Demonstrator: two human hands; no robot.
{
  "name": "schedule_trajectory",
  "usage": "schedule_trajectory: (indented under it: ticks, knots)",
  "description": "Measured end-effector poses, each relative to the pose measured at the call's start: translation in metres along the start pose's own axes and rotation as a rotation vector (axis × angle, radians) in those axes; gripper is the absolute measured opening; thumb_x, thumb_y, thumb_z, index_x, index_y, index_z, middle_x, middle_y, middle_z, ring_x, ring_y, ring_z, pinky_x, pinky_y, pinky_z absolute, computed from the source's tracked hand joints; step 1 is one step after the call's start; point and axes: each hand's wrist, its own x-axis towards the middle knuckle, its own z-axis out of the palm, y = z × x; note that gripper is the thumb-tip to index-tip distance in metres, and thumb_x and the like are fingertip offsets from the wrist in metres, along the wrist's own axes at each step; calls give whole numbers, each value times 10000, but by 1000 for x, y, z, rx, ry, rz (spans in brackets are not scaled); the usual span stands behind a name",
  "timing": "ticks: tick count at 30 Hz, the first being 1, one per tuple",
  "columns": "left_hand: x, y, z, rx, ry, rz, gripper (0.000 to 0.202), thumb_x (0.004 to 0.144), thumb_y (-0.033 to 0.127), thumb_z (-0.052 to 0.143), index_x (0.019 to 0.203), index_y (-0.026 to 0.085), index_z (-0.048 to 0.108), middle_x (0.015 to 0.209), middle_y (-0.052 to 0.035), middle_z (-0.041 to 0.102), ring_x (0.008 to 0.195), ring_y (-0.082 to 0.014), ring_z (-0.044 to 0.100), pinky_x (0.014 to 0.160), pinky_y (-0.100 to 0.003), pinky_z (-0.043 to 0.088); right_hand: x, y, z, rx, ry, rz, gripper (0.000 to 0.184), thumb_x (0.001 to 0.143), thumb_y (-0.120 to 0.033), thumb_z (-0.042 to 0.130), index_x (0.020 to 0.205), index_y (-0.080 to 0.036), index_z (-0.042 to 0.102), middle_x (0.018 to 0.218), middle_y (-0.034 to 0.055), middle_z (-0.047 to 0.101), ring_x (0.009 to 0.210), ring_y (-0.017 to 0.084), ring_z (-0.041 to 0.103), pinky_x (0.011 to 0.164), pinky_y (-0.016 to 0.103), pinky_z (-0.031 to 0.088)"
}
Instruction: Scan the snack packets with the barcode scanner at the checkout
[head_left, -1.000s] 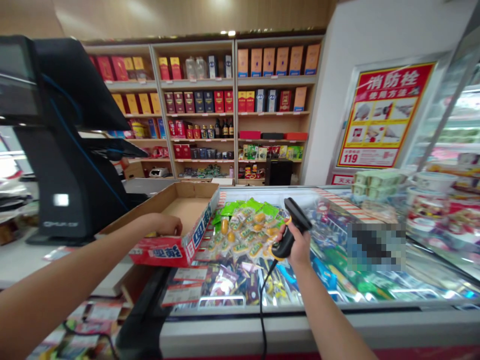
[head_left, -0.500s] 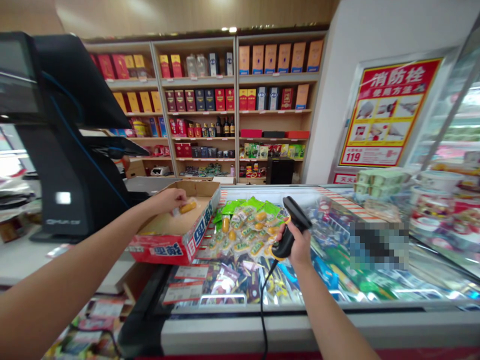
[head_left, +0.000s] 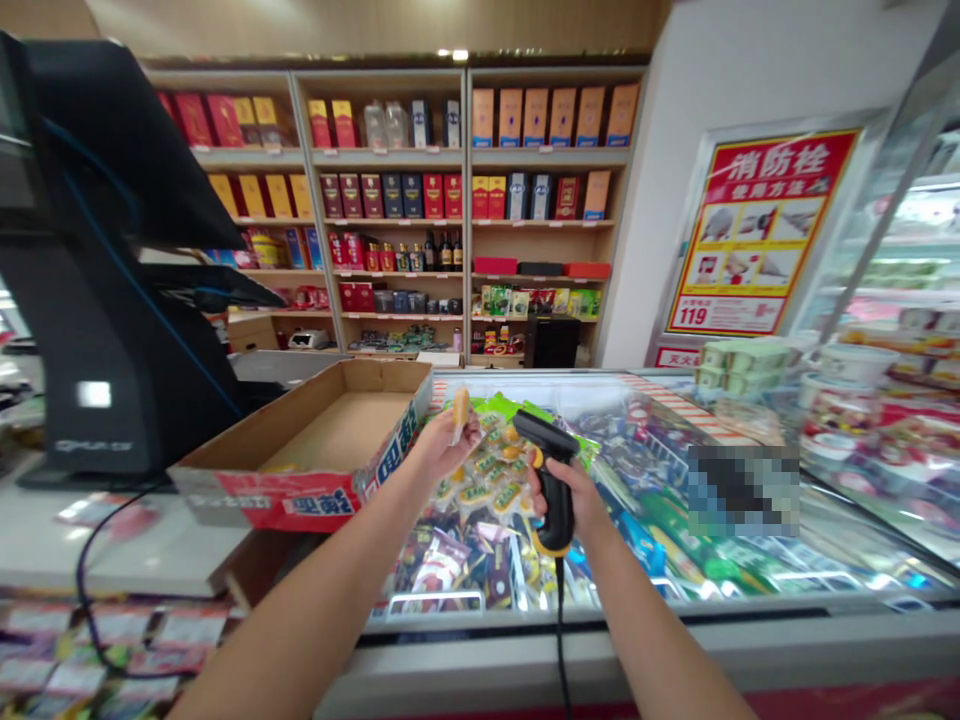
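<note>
- Head view, looking forward and down across a shop counter and a glass-topped chest freezer [head_left: 600,640].
- Left hand [head_left: 442,447]: closed in a pinch, holding up a small yellow sausage-shaped snack [head_left: 460,415]; any wrapper too blurred to make out.
- Right hand [head_left: 564,500]: clenched around the grip of a black handheld barcode scanner [head_left: 545,436], with the scanner's head tilted forward and its black cable [head_left: 559,640] hanging down.
- Snack's place: in the air above the freezer, between the scanner and a printed cardboard box [head_left: 300,495] on the counter, and just beside the scanner's head.
- Done so far, as things lie: one snack up in the hand, close to the scanner.
- Left as things lie: many more wrapped yellow snacks in a heap [head_left: 487,490] on the freezer's glass, with green packets [head_left: 510,405] behind them, neither hand touching the heap.
- Beyond: a black checkout terminal [head_left: 97,250] at far left, and wooden shelves [head_left: 390,157] of boxed and bottled goods.
</note>
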Motion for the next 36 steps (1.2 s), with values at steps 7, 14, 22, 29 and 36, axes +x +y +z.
schedule_trajectory:
  ticks: [7,14,22,29,36]
  knots:
    - [6,-25,-21,-242,-56,7,176,693,47,547,782,192,593,705,-4,498,704,-131,563,742,-303,507,-3,3,5,-167,-224,155,305,706,-378,707,875,-139,620,545,6,633,335,118,535,351,212,439]
    - [2,-23,-22,-224,-56,8,131,706,68,548,752,187,580,691,-6,471,693,-133,536,782,-318,505,-8,1,14,-199,-125,97,229,704,-325,689,822,-140,622,528,7,622,344,116,535,328,186,398]
    - [3,-23,-17,-138,20,27,166,747,152,526,606,192,448,671,-21,460,674,-153,525,758,-354,515,-5,3,12,-230,-158,106,218,705,-334,693,759,-138,614,523,8,610,353,119,542,332,190,414]
    - [2,-25,-19,-221,-70,-9,132,697,108,577,637,184,487,686,-16,472,717,-147,533,785,-329,498,-7,7,14,-238,-86,50,187,702,-317,677,754,-149,612,495,-11,597,325,109,512,308,180,387]
    - [7,-22,-22,-143,-58,-101,123,675,120,599,699,170,489,622,17,408,521,-78,441,400,-155,308,-2,0,6,-141,-42,65,268,695,-379,709,808,-145,643,550,5,626,363,118,548,345,208,439]
